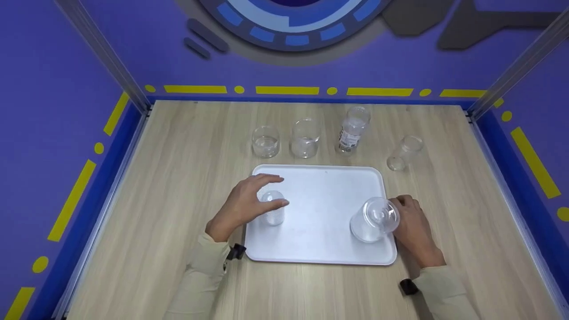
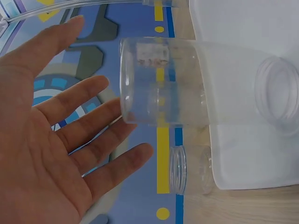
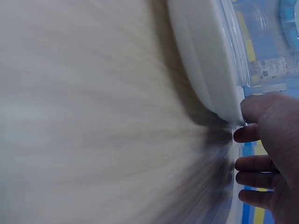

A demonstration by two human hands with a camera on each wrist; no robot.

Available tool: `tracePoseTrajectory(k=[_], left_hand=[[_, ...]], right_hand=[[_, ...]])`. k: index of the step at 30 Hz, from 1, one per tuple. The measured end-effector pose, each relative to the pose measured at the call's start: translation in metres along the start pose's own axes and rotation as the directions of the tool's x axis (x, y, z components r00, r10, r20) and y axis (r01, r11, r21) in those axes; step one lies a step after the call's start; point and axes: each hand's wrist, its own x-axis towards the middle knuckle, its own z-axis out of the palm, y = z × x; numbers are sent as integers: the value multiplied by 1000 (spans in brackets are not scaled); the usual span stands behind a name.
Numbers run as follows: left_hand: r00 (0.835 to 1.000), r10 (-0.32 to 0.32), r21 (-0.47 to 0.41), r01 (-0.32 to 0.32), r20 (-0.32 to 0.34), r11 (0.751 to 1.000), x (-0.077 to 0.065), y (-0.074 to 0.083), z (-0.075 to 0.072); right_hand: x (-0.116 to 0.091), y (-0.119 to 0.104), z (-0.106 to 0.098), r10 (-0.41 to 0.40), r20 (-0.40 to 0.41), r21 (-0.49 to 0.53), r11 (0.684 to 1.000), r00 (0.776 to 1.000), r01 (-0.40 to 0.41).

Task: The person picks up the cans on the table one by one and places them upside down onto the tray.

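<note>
A white tray point(image 1: 320, 213) lies on the wooden table. On its left side a clear glass jar point(image 1: 273, 213) stands upside down, its threaded mouth point(image 2: 276, 91) on the tray. Around the jar my left hand point(image 1: 244, 202) is spread, thumb and fingers apart, gripping nothing. A wider clear jar point(image 1: 370, 222) stands at the tray's right side and partly covers my right hand point(image 1: 413, 229) in the head view. In the right wrist view, thumb point(image 3: 257, 106) and index finger pinch the tray's rim between them, and the other fingers point down beside it.
Behind the tray stand a short glass jar point(image 1: 266, 144), a taller jar point(image 1: 305, 144), a labelled bottle point(image 1: 352, 131) and, farther right, a slim glass container point(image 1: 403, 153). Blue printed walls point(image 1: 284, 71) enclose the back and sides of the table point(image 1: 178, 178).
</note>
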Motion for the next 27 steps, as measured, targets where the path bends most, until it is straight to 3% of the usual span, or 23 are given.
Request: tracePoseTrajectory(k=[3, 11, 14, 19, 27], left_hand=[[999, -34, -21, 33, -33, 999, 12, -6, -10], [984, -112, 23, 117, -141, 993, 53, -40, -29], [975, -159, 24, 165, -157, 986, 66, -49, -31], [969, -178, 71, 193, -172, 979, 85, -59, -28], [957, -243, 121, 263, -157, 957, 104, -70, -20]], right_hand=[[1, 0, 0, -17, -21, 3, 1000, 1000, 17], [0, 1, 4, -27, -36, 9, 1000, 999, 27], [0, 1, 4, -35, -38, 7, 999, 999, 35], [0, 1, 2, -36, -29, -2, 999, 999, 36], [-2, 0, 1, -51, -27, -31, 998, 998, 50]])
